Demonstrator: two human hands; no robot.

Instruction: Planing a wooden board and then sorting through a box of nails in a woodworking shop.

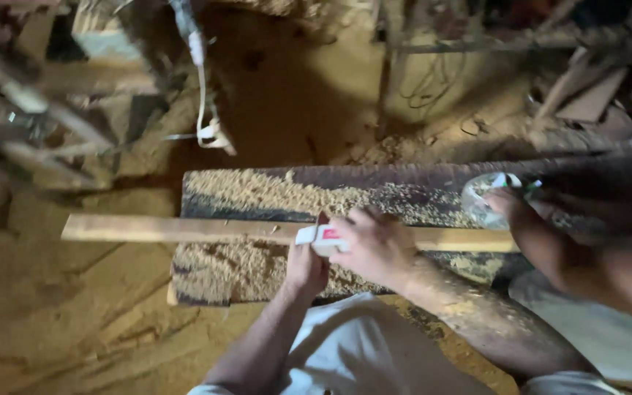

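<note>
Both hands [345, 252] pinch white tube [320, 238]; sawdusty plank [257, 192] beneath.

A dark plank [374, 192] strewn with sawdust lies across a sawdust-covered workshop floor [53, 307]. Beyond the plank's far left end, a white cable [202, 110] dangles. Off the plank's far right end sit stacked wood offcuts [594, 99]; left of it, blurred timber pieces [31, 139] crowd the floor.
</note>
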